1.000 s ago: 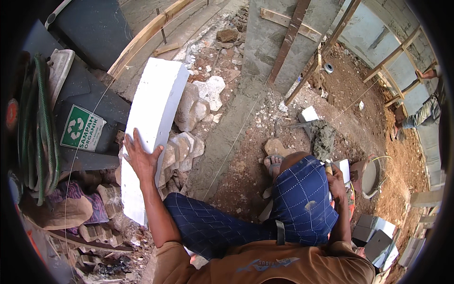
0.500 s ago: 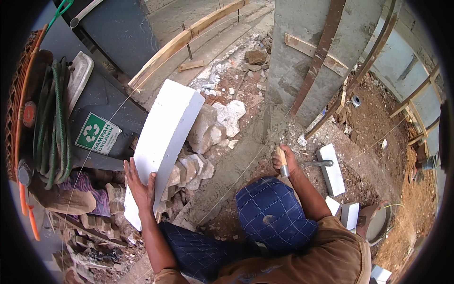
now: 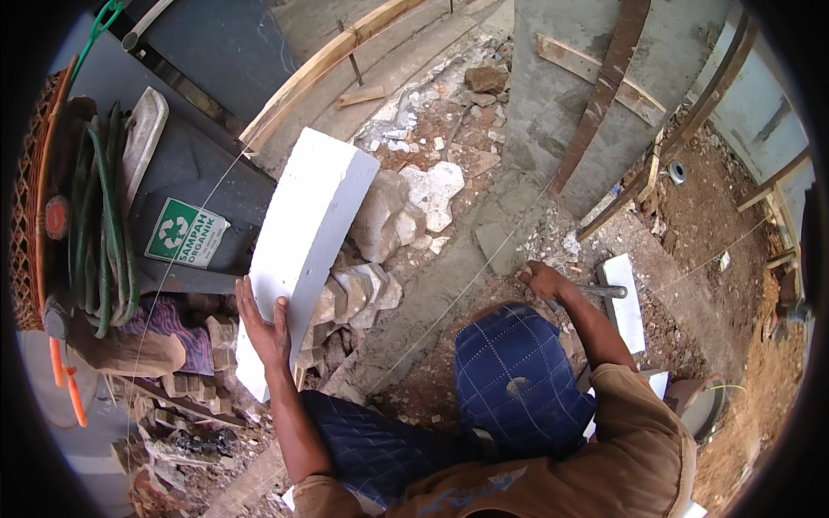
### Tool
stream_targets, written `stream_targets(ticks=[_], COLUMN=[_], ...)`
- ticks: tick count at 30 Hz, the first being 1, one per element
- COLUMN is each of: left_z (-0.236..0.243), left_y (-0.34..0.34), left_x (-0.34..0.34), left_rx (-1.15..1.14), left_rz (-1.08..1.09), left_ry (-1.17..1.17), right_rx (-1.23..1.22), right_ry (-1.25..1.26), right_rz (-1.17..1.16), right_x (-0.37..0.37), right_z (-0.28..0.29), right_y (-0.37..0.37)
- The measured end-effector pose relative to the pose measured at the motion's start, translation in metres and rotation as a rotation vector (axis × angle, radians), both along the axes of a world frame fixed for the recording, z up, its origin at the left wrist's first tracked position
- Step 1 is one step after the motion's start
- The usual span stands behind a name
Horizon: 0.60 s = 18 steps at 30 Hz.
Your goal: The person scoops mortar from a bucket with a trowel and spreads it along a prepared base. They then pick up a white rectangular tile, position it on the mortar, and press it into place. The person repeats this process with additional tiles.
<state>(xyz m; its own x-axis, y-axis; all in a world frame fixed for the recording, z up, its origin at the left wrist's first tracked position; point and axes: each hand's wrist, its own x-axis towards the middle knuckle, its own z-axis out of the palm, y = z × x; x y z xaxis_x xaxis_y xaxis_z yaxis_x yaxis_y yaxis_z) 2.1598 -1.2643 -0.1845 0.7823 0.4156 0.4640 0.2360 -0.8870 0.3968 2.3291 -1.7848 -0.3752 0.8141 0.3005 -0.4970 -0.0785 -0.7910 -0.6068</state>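
Observation:
My left hand (image 3: 266, 328) lies with fingers apart on a long white lightweight block (image 3: 298, 233), which stands tilted against rough stones. My right hand (image 3: 544, 281) is closed around a trowel; its handle is mostly hidden in my fist. The trowel's grey blade (image 3: 497, 249) lies on the strip of wet grey mortar (image 3: 423, 302), beneath a taut string. Beside my right forearm, a metal bar with a rounded end (image 3: 615, 292) reaches over a smaller white block (image 3: 623, 302).
Hexagonal paving stones (image 3: 371, 281) are piled by the tall block. A grey wall panel (image 3: 553, 112) with wooden braces stands ahead. At left is a dark bin (image 3: 199, 186) with a coiled green hose (image 3: 108, 224). A bucket (image 3: 704, 401) sits at right.
My right hand has turned the trowel from handle-up to blade-down on the mortar, reaching slightly forward. My left hand stays on the block. The view has shifted a little.

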Motion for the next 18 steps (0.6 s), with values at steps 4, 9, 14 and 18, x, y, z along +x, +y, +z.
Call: stream_targets(ticks=[4,9,14,18], left_z=[-0.002,0.000,0.011,0.006], left_y=[0.006,0.004,0.013,0.008], left_x=[-0.004,-0.013,-0.005,0.013], left_rx=[-0.016,-0.018,-0.065,-0.071], left_rz=[0.008,-0.007,-0.032,-0.099], left_ry=[0.012,0.022,-0.047,-0.098], right_rx=[-0.294,-0.422,-0.508,-0.481], right_ry=[0.048,-0.322,-0.154,0.045], right_rz=[0.364,0.327,0.151,0.234], right_x=[0.021,0.020,0.074,0.072], right_z=[0.058,0.076,0.049,0.071], right_y=[0.017,0.048,0.015,-0.035])
